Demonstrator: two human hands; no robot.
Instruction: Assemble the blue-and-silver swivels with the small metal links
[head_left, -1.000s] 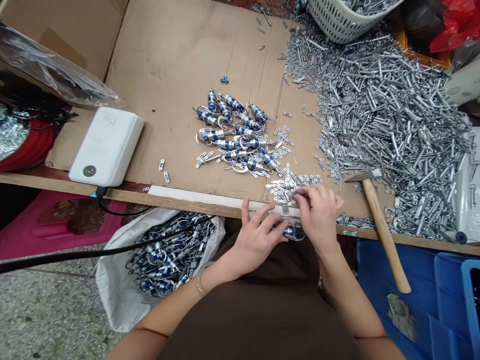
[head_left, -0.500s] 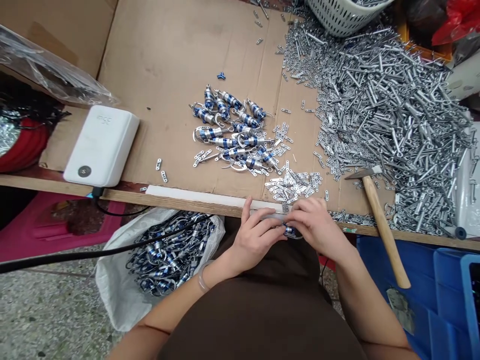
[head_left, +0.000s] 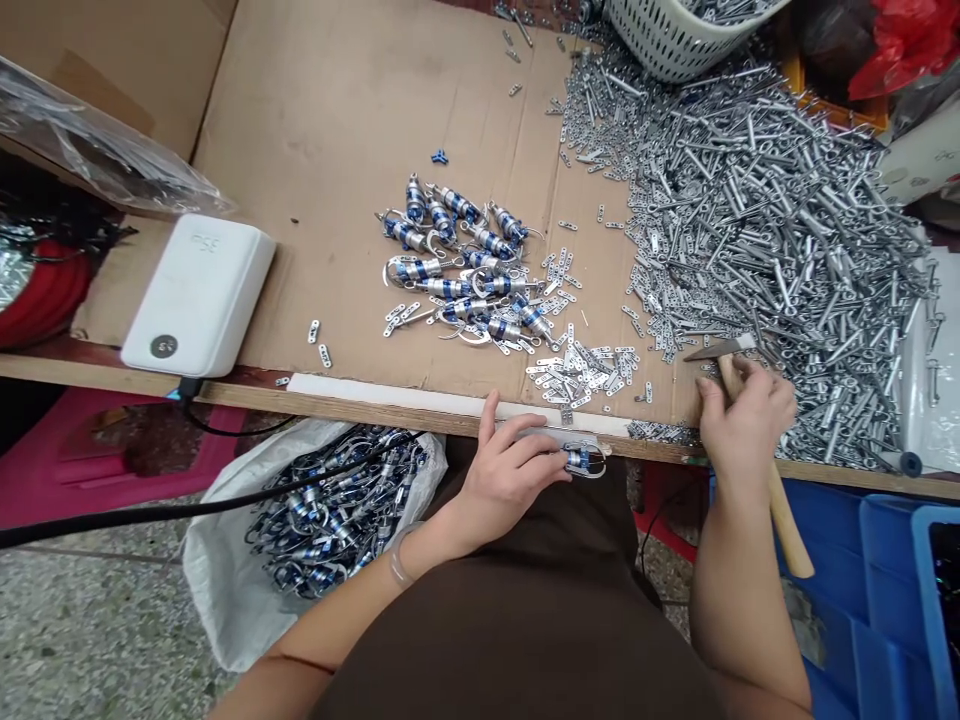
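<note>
Hammer [head_left: 782, 512] beside apparently aluminium links [head_left: 750, 230]

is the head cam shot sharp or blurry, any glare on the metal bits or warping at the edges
In the head view, the light is soft and even, with only faint shadows by the left hand; the pile of silver metal parts shows small glints, no heavy glare; the right hand and hammer look fairly sharp; wide-angle distortion bows the wooden bench edge.
</note>
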